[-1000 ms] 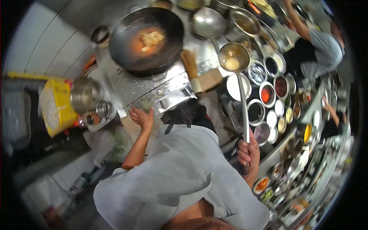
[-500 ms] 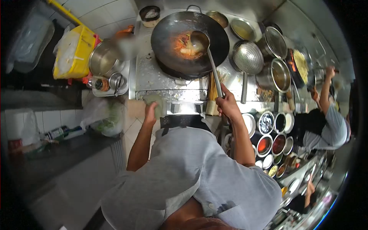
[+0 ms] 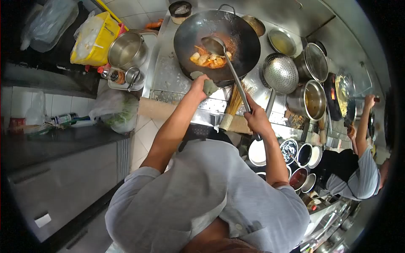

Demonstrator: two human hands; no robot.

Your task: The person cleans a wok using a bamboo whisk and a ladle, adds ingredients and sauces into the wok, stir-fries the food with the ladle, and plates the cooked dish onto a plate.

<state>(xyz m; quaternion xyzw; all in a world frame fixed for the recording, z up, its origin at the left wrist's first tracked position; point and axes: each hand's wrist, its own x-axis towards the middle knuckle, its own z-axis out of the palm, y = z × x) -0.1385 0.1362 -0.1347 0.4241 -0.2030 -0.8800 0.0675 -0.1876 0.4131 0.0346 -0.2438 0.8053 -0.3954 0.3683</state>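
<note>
My right hand (image 3: 258, 119) is closed around the long handle of a steel ladle (image 3: 237, 78). The ladle's bowl is in a large dark wok (image 3: 244, 29), over pieces of pale and orange food (image 3: 209, 61). My left hand (image 3: 198, 87) grips a folded grey-green cloth (image 3: 209, 87) at the wok's near rim; whether the cloth also pinches the rim I cannot tell. A bamboo wok brush (image 3: 233, 107) lies between my hands, just left of the ladle handle.
Right of the wok are a perforated strainer (image 3: 280, 74), a metal bowl (image 3: 282, 41) and a steel pot (image 3: 312, 101). Seasoning bowls (image 3: 298, 178) stand by my right forearm. A co-worker (image 3: 358, 168) handles another wok (image 3: 337, 99). Leftward are a steel pot (image 3: 128, 50) and yellow basket (image 3: 95, 40).
My left hand has moved up and right with the cloth, reaching the wok's near rim. The ladle's bowl has shifted left over the food, and the camera view has turned slightly.
</note>
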